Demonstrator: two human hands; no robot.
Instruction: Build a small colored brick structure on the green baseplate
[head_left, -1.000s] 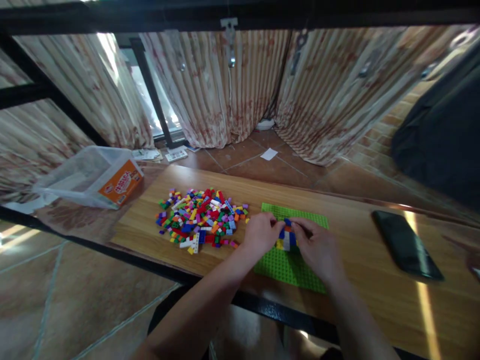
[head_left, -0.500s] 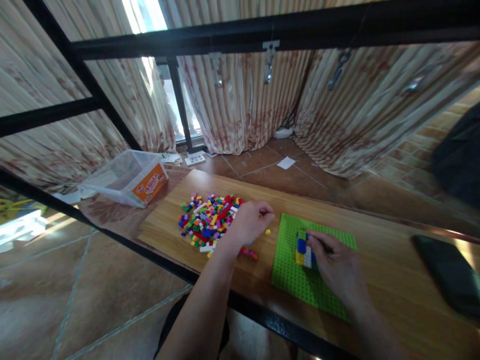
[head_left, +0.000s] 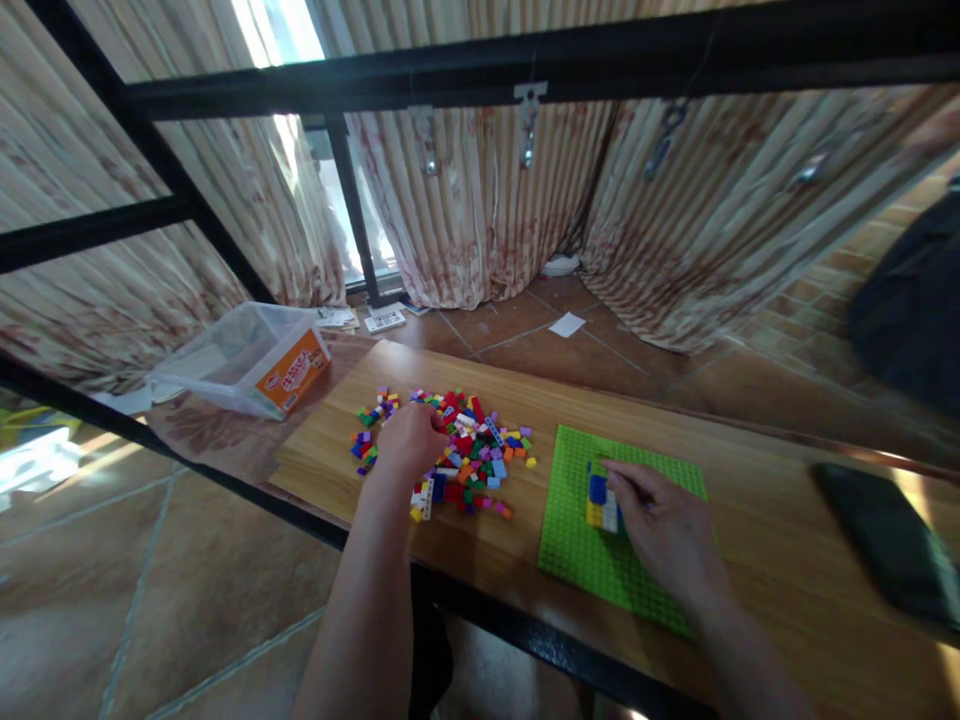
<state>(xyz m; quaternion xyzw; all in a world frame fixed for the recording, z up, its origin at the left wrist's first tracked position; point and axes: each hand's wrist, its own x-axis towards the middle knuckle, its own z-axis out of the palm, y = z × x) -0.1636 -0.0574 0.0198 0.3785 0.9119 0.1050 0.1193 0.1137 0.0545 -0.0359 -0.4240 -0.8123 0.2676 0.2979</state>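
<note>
My left hand (head_left: 409, 438) is over the pile of small coloured toy bricks (head_left: 461, 470) on the wooden table. Its fingers point down among the bricks and are mostly hidden by the back of the hand, so their grip does not show. To the right, a small stack of toy bricks (head_left: 598, 498) in blue, yellow and white stands on a green studded baseplate (head_left: 574, 550). My right hand (head_left: 664, 525) has thumb and fingers closed at the right side of this stack, covering part of it. A loose yellow brick (head_left: 531, 463) lies at the pile's right edge.
A black phone-like slab (head_left: 885, 535) lies on the table (head_left: 487, 385) at the right. Beyond the table's left end is a clear plastic bin (head_left: 225, 365) with an orange label. A black metal bar (head_left: 480, 85) crosses above, with hanging metal clips in front of curtains.
My left hand has moved left, from the pile's right side to over its middle-left, uncovering bricks on the right. My right hand stays at the brick stack. The view has shifted slightly.
</note>
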